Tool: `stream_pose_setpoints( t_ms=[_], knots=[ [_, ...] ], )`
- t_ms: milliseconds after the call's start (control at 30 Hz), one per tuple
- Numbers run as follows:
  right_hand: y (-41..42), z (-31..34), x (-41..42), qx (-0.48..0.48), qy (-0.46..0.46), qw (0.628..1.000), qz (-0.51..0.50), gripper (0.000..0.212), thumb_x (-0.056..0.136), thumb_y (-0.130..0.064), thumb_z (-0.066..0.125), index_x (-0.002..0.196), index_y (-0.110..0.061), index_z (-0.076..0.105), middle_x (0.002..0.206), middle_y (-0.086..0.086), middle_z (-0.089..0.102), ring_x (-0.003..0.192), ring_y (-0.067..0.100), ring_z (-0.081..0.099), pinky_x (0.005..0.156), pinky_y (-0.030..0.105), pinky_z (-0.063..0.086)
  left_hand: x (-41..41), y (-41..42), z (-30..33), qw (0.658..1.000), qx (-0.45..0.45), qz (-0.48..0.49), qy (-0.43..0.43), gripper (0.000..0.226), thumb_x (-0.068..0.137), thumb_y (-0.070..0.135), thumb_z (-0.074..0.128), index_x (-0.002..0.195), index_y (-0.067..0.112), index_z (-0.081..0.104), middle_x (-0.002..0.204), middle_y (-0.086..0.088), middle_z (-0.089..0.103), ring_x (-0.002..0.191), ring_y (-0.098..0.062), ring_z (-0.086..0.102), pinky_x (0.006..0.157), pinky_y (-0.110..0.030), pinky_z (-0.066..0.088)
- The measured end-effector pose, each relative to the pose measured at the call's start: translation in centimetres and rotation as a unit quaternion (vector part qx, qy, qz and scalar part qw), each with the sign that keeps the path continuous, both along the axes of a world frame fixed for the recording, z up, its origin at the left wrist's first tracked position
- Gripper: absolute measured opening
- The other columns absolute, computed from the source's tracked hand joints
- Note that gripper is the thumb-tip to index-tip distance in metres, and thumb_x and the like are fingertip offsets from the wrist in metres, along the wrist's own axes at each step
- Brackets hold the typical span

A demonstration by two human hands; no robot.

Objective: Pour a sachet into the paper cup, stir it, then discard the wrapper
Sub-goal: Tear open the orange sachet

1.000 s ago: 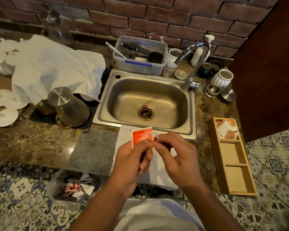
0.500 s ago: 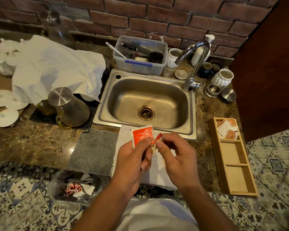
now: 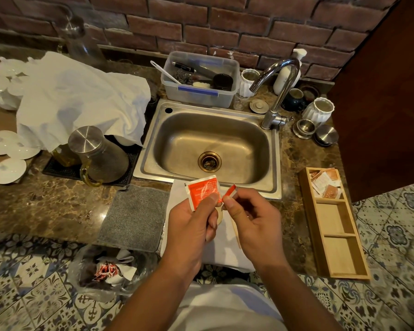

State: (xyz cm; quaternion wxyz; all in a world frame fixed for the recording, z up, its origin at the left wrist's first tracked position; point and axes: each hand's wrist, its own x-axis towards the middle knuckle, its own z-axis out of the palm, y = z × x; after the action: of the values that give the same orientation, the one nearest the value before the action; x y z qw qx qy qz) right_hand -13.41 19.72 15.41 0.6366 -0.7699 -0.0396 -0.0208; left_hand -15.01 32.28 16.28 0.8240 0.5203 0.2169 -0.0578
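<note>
My left hand (image 3: 193, 225) pinches an orange-red sachet (image 3: 202, 191) with a white border, held upright over the counter's front edge. My right hand (image 3: 253, 220) pinches the torn-off strip (image 3: 230, 191) of the sachet's right edge, a little apart from the sachet. Between and below my hands only a sliver of the paper cup's rim (image 3: 220, 217) shows; the rest is hidden. A thin wooden stirrer (image 3: 236, 231) lies on the white cloth (image 3: 225, 249) under my right hand.
A steel sink (image 3: 210, 149) with a tap (image 3: 276, 91) lies just behind my hands. A wooden tray (image 3: 332, 225) with more sachets stands at the right. A grey mat (image 3: 135, 216) lies at the left. A plastic bag (image 3: 108, 271) of wrappers hangs below the counter.
My right hand has pulled the torn strip away to the right, so a gap has opened between it and the sachet. My left hand holds the sachet in the same place.
</note>
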Motion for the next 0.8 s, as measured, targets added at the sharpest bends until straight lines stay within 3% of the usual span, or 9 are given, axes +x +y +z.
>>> stream_pose_setpoints(
  t_ms=[133, 333, 400, 467, 700, 800],
  knots=[
    [0.3, 0.0, 0.3, -0.007, 0.015, 1.0, 0.006, 0.014, 0.092, -0.02, 0.069, 0.093, -0.034, 0.071, 0.084, -0.016, 0.073, 0.078, 0.01, 0.067, 0.072, 0.023, 0.054, 0.2, 0.3, -0.3, 1.0, 0.006, 0.005, 0.006, 0.028, 0.095, 0.023, 0.064, 0.074, 0.004, 0.059, 0.051, -0.004, 0.043, 0.038, -0.011, 0.03, 0.043, -0.026, 0.022],
    [0.4, 0.1, -0.3, 0.036, 0.037, 0.999, -0.018, 0.006, 0.09, -0.025, 0.066, 0.092, -0.022, 0.071, 0.082, -0.008, 0.074, 0.076, 0.008, 0.069, 0.071, 0.018, 0.052, 0.0, -0.2, -0.4, 1.0, -0.001, 0.004, 0.006, 0.028, 0.095, 0.022, 0.064, 0.072, 0.006, 0.06, 0.049, -0.002, 0.043, 0.037, -0.011, 0.03, 0.042, -0.024, 0.023],
    [0.2, 0.5, -0.1, 0.084, 0.054, 0.993, -0.058, 0.012, 0.09, -0.028, 0.065, 0.09, -0.017, 0.07, 0.08, -0.003, 0.072, 0.069, 0.007, 0.062, 0.063, 0.023, 0.048, 0.3, 0.3, -0.8, 1.0, -0.006, 0.025, 0.013, 0.027, 0.094, 0.021, 0.065, 0.068, 0.013, 0.064, 0.048, 0.0, 0.041, 0.036, -0.01, 0.029, 0.04, -0.023, 0.022],
    [-1.1, 1.0, 0.8, 0.113, 0.069, 0.985, -0.112, 0.012, 0.093, -0.028, 0.065, 0.09, -0.017, 0.068, 0.079, 0.0, 0.069, 0.068, 0.016, 0.055, 0.058, 0.029, 0.043, 0.6, 1.5, -1.3, 0.998, -0.016, 0.056, 0.015, 0.023, 0.092, 0.022, 0.066, 0.07, 0.017, 0.067, 0.049, 0.002, 0.04, 0.036, -0.009, 0.029, 0.04, -0.024, 0.021],
    [-5.6, -0.5, 1.6, 0.025, 0.11, 0.985, -0.135, 0.008, 0.093, -0.023, 0.069, 0.091, -0.016, 0.072, 0.084, 0.01, 0.07, 0.074, 0.018, 0.061, 0.064, 0.029, 0.052, 0.5, 2.6, -1.8, 0.986, -0.165, -0.012, -0.02, 0.026, 0.102, 0.024, 0.051, 0.082, 0.008, 0.058, 0.05, 0.0, 0.038, 0.036, -0.007, 0.032, 0.034, -0.017, 0.029],
    [-7.8, -2.8, 1.4, 0.031, 0.145, 0.971, -0.187, 0.011, 0.092, -0.025, 0.071, 0.092, -0.015, 0.075, 0.082, 0.005, 0.073, 0.074, 0.013, 0.063, 0.067, 0.028, 0.052, 0.3, 2.3, -2.1, 0.98, -0.198, -0.032, -0.011, 0.033, 0.104, 0.028, 0.044, 0.083, 0.006, 0.058, 0.051, -0.002, 0.041, 0.036, -0.008, 0.031, 0.036, -0.019, 0.02]
  ],
)
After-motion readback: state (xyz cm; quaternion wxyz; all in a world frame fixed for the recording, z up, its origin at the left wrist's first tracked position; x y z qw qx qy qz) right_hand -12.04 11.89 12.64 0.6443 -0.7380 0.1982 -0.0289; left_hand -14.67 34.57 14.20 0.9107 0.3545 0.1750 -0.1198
